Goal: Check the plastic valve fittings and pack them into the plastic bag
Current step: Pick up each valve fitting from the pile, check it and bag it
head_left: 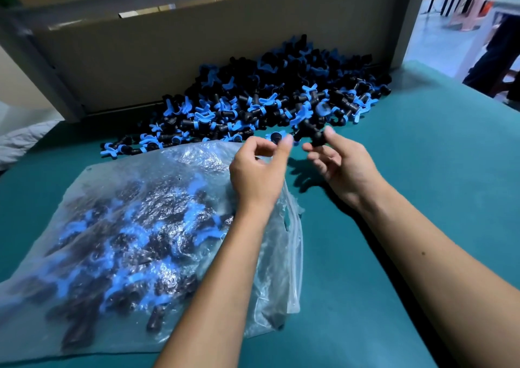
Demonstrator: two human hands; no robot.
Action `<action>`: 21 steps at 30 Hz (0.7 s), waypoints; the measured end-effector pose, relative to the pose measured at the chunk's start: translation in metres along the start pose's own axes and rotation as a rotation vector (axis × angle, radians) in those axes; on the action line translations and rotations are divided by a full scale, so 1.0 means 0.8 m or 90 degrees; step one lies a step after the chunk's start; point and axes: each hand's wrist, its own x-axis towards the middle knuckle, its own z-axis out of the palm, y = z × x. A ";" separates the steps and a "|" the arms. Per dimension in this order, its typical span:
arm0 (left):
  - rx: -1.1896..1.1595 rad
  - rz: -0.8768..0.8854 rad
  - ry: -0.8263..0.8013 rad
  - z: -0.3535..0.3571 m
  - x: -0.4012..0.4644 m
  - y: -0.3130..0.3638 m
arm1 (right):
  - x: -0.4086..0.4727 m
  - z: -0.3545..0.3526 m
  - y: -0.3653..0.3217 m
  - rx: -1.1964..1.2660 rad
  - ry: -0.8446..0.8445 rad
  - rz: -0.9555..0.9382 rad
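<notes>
A big pile of black valve fittings with blue butterfly handles (270, 97) lies against the back board. My left hand (259, 170) pinches one fitting (277, 137) between thumb and fingertips, above the mouth of the bag. My right hand (340, 162) holds another black fitting (312, 132) with a blue handle, lifted just in front of the pile. A clear plastic bag (135, 227) lies flat at the near left, with several fittings showing through it. Its open mouth faces right, under my left wrist.
The green table surface (422, 199) spreads to the right. A beige cardboard board (168, 52) in a grey frame stands behind the pile. At the far right a person's legs (495, 58) and a pink stool (475, 4) show beyond the table's edge.
</notes>
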 end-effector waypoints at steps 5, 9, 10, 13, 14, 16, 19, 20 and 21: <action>0.364 0.003 -0.127 -0.003 0.001 -0.002 | 0.002 -0.009 -0.011 0.252 0.020 0.127; 0.238 -0.046 -0.069 -0.013 0.005 0.001 | 0.000 -0.007 -0.009 0.177 0.007 0.101; 0.197 -0.051 -0.046 -0.017 0.007 0.003 | 0.000 -0.008 -0.008 0.106 -0.018 0.073; 0.080 -0.041 0.031 -0.029 0.015 0.016 | -0.004 -0.008 -0.003 -0.169 -0.141 -0.012; 0.047 -0.030 0.056 -0.032 0.018 0.021 | -0.007 -0.005 -0.003 -0.250 -0.173 -0.029; 0.011 0.016 0.090 -0.037 0.021 0.033 | -0.010 0.006 -0.002 -0.371 -0.233 -0.052; 0.013 0.109 0.103 -0.038 0.019 0.053 | -0.023 0.036 -0.005 -0.468 -0.339 -0.084; 0.018 0.136 0.101 -0.038 0.018 0.059 | -0.028 0.048 -0.001 -0.495 -0.360 -0.104; 0.025 0.158 0.096 -0.037 0.017 0.065 | -0.034 0.063 0.007 -0.521 -0.351 -0.135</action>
